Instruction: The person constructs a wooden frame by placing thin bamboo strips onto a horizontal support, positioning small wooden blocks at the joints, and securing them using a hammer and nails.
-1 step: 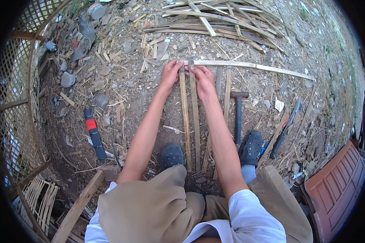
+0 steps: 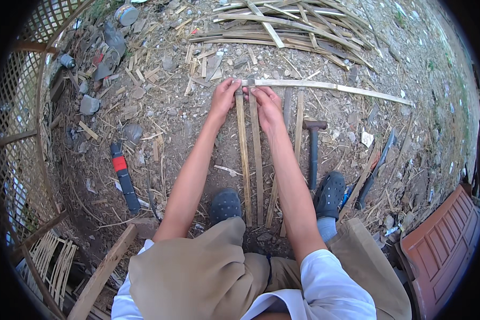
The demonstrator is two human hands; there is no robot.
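Note:
My left hand [image 2: 225,98] is closed, pinching the left end of a long pale wooden slat [image 2: 330,86] where it crosses the top of a lengthwise slat [image 2: 243,160]. Just right of it, my right hand [image 2: 267,105] closes around the upper end of a second lengthwise slat [image 2: 257,160], at the same crosspiece. Its fingertips are partly hidden. The crosspiece runs off to the right, past the tops of two more slats, a grey one [image 2: 287,106] and a tan one [image 2: 299,120]. A hammer [image 2: 314,146] with a dark handle lies right of these.
A heap of loose slats [image 2: 304,29] lies at the far side. A long black-handled tool [image 2: 376,170] rests at right, near a reddish-brown panel [image 2: 445,240]. At left are a dark strip-shaped object with a red band [image 2: 124,176], a timber beam [image 2: 104,269] and a lattice fence [image 2: 16,101].

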